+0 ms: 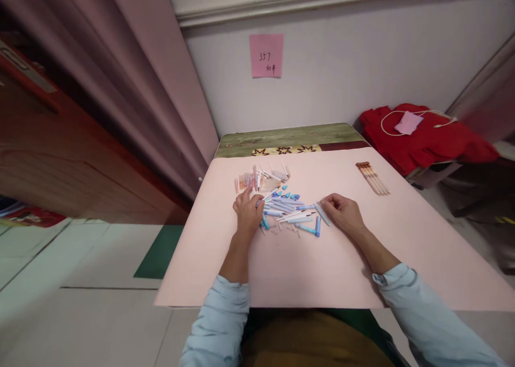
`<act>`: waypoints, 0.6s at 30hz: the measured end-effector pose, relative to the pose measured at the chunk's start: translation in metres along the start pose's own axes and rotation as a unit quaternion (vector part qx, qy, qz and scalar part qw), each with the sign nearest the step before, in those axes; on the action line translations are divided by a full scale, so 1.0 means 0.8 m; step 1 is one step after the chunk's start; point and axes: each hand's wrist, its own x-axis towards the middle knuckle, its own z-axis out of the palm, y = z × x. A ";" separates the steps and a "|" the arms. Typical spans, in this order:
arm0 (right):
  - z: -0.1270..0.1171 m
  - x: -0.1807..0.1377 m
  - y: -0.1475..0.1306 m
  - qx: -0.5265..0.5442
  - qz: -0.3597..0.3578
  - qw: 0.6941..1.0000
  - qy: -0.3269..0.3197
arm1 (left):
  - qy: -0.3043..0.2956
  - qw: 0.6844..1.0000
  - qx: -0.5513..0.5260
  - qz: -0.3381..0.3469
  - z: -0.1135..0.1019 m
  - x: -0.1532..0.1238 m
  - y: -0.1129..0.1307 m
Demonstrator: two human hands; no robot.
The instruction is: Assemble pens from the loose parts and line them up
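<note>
On the pink-covered table point(306, 281) lies a loose heap of pen parts: light blue and white pen barrels point(286, 205), bright blue caps point(293, 196) and thin white refills point(300, 215). My left hand point(246, 211) rests at the heap's left edge. Its thumb and forefinger come together by a small dark blue piece, mostly hidden by the fingers. At the heap's right side is my right hand point(344, 212), its fingers closed with the tips at the upper end of a pale blue pen barrel point(323, 215). Blue tubes point(317, 226) lie just left of that barrel.
Behind my left hand are pinkish clear pen parts point(247, 180) and more refills. Several pens with brown tops point(372, 178) lie side by side at the right. Tiny springs point(295, 230) are scattered in front. Red cloth point(422, 136) with a white cable sits beyond the table's right edge.
</note>
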 end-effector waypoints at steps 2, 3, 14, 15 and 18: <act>0.000 0.000 0.000 0.000 -0.003 1.000 0.000 | -0.003 1.000 -0.008 0.004 -0.001 0.000 -0.001; 0.000 0.000 0.000 0.000 -0.004 1.000 -0.001 | -0.002 1.000 -0.014 0.004 -0.001 0.001 -0.001; 0.001 0.002 0.000 0.005 -0.010 1.000 0.000 | 0.079 0.994 -0.057 -0.046 0.003 0.005 -0.011; 0.001 0.002 0.000 0.006 -0.009 1.000 -0.002 | 0.079 0.994 -0.058 -0.046 0.003 0.005 -0.012; 0.001 0.002 0.000 0.007 -0.005 1.000 -0.004 | 0.076 0.994 -0.064 -0.040 0.004 0.005 -0.012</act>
